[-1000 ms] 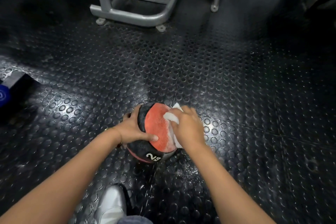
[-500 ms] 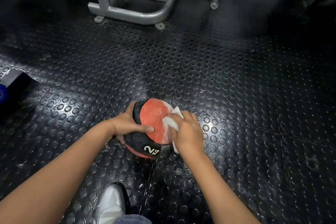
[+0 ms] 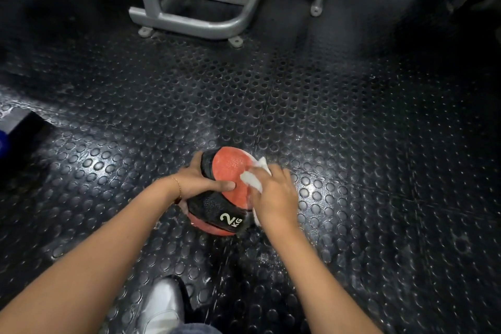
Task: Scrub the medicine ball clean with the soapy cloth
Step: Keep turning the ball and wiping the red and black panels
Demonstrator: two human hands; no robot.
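A red and black medicine ball [image 3: 227, 168] marked 2 KG rests on the studded black rubber floor. My left hand [image 3: 199, 180] grips its left side, thumb laid across the red panel. A white soapy cloth [image 3: 253, 182] lies against the ball's right side, and my right hand [image 3: 276, 195] holds it there, fingers curled over it. Most of the cloth is hidden under that hand, and the hand is slightly blurred.
The grey metal base of a gym machine [image 3: 189, 22] stands at the back. A dark block with a blue object [image 3: 10, 135] sits at the left edge. My silver shoe [image 3: 162, 304] is below the ball. Wet splashes shine on the floor [image 3: 352, 144] around the ball.
The ball has turned, bringing the 2 KG label further up and toward me. My right hand with the cloth has slid slightly over the ball's right side. My left hand keeps its grip.
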